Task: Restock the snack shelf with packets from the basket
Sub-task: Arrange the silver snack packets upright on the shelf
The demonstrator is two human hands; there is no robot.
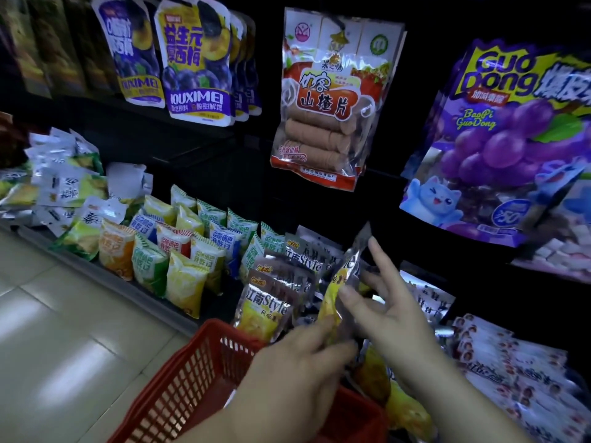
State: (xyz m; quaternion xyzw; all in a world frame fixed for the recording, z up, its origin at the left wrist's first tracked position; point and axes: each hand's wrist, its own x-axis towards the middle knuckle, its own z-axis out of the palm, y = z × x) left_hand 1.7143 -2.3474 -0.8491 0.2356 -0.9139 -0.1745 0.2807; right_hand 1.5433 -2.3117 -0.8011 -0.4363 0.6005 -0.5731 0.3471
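Stocking the snack aisle: L hand (297, 375) pinches the lower end of a yellow-and-silver packet (335, 292) between thumb and curled fingers. It holds the pkt near-upright, tilted a little to the right, just past the far rim of a red plastic basket (192, 375). R hand (387, 308) is spread w/ fingers straight; its thumb tip rests against the packet's side and the index finger points up beside the packet's top edge.

The held pkt sits in front of a row of brown-and-yellow "Style" packets (265, 306) standing one behind another on the low shelf (144, 298). More yellow packets (404, 410) lie under the R forearm at the basket's right side; whether all sit inside it can't be told.

Left of the row stand green, yellow, orange, red and blue crisp bags (179, 251) in tight ranks, w/ a loose heap of white-and-green sachets (64, 187) beyond them. To the right of the hands, white packets (518, 369) are stacked flat.

Hanging above: purple prune pouches (195, 62) at upper left, a clear bag of hawthorn slices (323, 100) at center, and a big purple GuoDong grape-jelly bag (511, 139) at right. Pale glossy floor tiles (64, 330) fill lower left. The shelving's back is dark; detail there can't be read.
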